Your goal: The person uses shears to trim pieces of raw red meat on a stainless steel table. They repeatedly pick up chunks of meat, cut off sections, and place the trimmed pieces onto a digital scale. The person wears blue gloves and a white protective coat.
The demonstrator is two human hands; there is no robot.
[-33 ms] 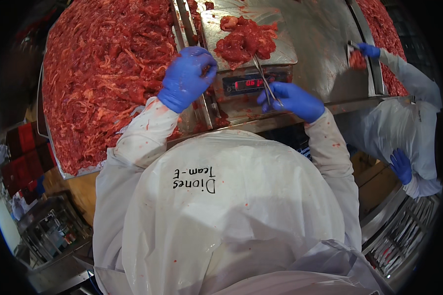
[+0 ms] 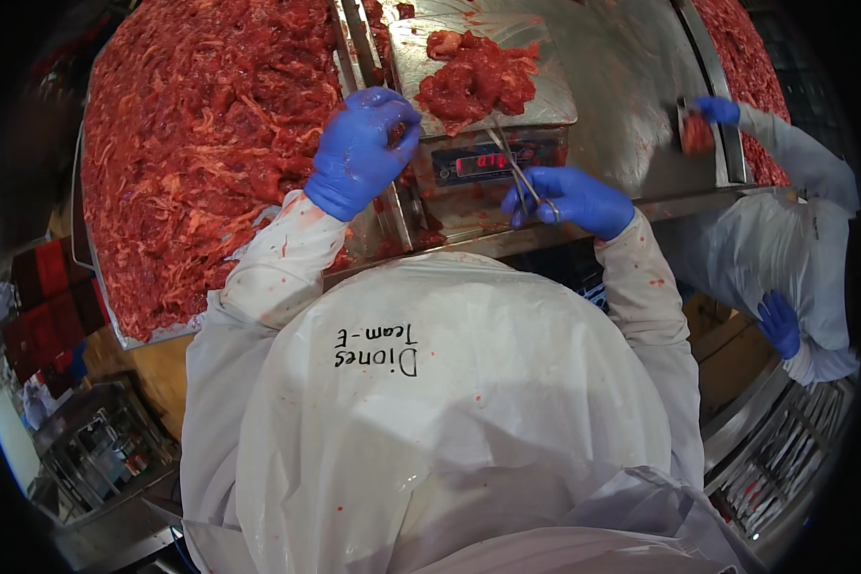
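Note:
Blue-gloved, my left hand (image 2: pixel 359 153) is raised over the edge between the meat heap and the scale. Its fingers curl toward the thumb; what they hold, if anything, cannot be made out. My right hand (image 2: pixel 574 198), also gloved in blue, grips a pair of metal scissors (image 2: pixel 514 163) by the ring handles in front of the scale's display (image 2: pixel 478 165). The slim tips point up at the near edge of a red meat pile (image 2: pixel 478 81). That pile lies on the scale's steel plate (image 2: pixel 555 96).
A big heap of red meat strips (image 2: pixel 210 143) fills the left side. The steel table (image 2: pixel 622 86) extends right of the scale. A co-worker's gloved hand (image 2: pixel 717 110) holds a piece of meat (image 2: pixel 695 134) at the far right; their other hand (image 2: pixel 780 323) hangs lower.
The scissors have drawn back slightly from the meat, and my right hand has shifted a little right and down. The co-worker's upper hand has moved slightly. The display reading has changed.

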